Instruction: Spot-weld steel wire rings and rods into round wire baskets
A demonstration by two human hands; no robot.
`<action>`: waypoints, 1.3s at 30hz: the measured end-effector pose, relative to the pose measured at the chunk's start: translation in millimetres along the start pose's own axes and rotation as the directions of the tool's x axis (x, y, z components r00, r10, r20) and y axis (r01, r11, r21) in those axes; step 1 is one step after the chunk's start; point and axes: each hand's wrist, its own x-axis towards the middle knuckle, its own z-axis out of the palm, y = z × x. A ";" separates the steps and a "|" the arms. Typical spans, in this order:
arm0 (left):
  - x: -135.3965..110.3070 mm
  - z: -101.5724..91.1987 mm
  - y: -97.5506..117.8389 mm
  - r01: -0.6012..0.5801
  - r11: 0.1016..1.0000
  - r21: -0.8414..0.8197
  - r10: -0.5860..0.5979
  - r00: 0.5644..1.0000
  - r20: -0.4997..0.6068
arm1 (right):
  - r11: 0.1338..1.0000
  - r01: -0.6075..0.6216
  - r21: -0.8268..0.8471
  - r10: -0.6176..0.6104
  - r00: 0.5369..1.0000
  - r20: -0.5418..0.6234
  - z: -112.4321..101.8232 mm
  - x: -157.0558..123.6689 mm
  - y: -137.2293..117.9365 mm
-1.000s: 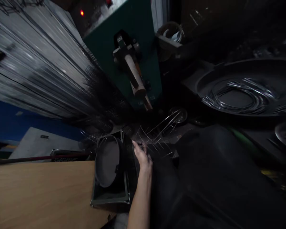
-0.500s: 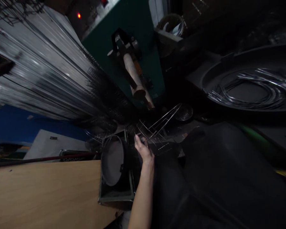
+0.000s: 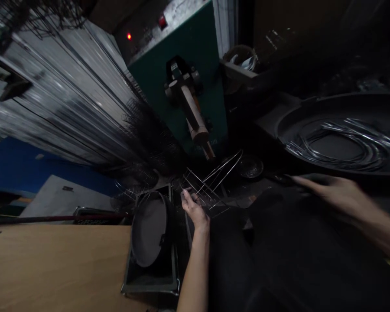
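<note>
My left hand [image 3: 193, 209] is closed in a pinch on a bent wire rack [image 3: 211, 186], a frame of thin metal rods with a long loop pointing up to the right. My right hand [image 3: 339, 195] is at the right, blurred by motion, with a finger stretched left. That finger reaches a small dark tool-like object [image 3: 281, 178] on the bench; whether the hand grips it I cannot make out. A machine's rod-shaped head [image 3: 196, 123] angles down just above the wire rack. A small round glassy dish [image 3: 249, 166] sits right of the rack.
A wide dark basin [image 3: 281, 141] holds coiled shiny wires [image 3: 351, 151]. The green machine body [image 3: 146, 76] bears a red light [image 3: 129, 36]. A round dark pan [image 3: 149, 234] rests in a crate [image 3: 149, 288] beside a wooden board [image 3: 58, 260]. Dark cloth [image 3: 295, 247] covers my lap.
My right hand has come into view from the right, reaching the dark object. My left hand keeps its hold on the wire rack, which has turned slightly. The camera view has shifted.
</note>
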 end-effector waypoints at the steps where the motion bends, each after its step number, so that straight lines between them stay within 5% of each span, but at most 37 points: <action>1: -0.9 0.0 0.7 0.003 1.000 0.002 -0.003 1.000 0.005 | 0.997 -0.058 0.058 0.055 0.997 0.057 17.5 -0.5 -2.7; 5: -1.0 -3.5 3.1 -0.012 1.000 0.008 0.012 1.000 -0.006 | 0.944 -0.085 0.319 0.001 0.967 0.254 88.0 1.4 -17.2; 9: 8.1 -10.6 -0.4 -0.017 0.999 0.033 0.020 0.998 -0.065 | 0.899 -0.119 0.422 -0.011 0.956 0.293 121.0 -0.7 -25.9; 17: 21.6 -8.7 -3.3 0.033 0.999 0.019 -0.030 0.990 -0.136 | 0.862 -0.206 0.464 0.048 0.943 0.330 137.1 -10.1 -33.1; 39: 33.7 -5.7 8.9 0.106 0.994 0.013 -0.106 0.994 -0.032 | 0.797 -0.321 0.512 0.208 0.941 0.266 155.1 -21.8 -57.3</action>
